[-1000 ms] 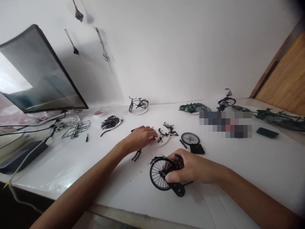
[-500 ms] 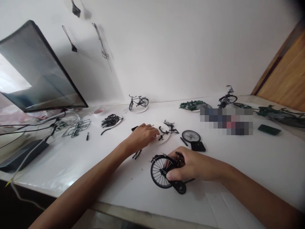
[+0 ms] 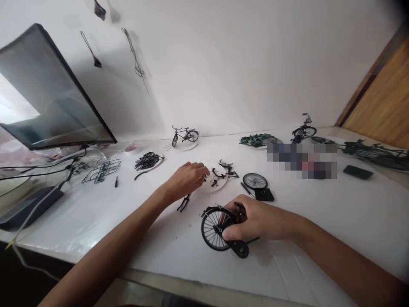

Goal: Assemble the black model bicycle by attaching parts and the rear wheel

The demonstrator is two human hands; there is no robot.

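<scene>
- Bicycle assembly (image 3: 218,229), lower centre, clasped in the right hand (image 3: 255,221), thumb opposing fingers.
- Left hand (image 3: 187,179) at the plate (image 3: 207,188), mid-frame, fingers curled; cannot tell if pinching anything.
- Fork (image 3: 183,204) below now less covered; reaching looks unfinished.

Between the right fingers (image 3: 230,233), a part-built bicycle (image 3: 209,238), wheel side out to their left. At the tips of the left fingers (image 3: 202,169), a plate (image 3: 209,189) with small parts (image 3: 219,173) on it, contact unclear; before those fingers, nearer the table edge (image 3: 179,282), a fork (image 3: 183,203). Behind the right fingers and to their right, a loose wheel (image 3: 254,181), with a box (image 3: 264,194) just before it. Well behind the left fingers, a model bicycle (image 3: 185,135) on a second plate (image 3: 191,147); well to their left, a parts heap (image 3: 147,161), then a monitor (image 3: 57,94).
</scene>
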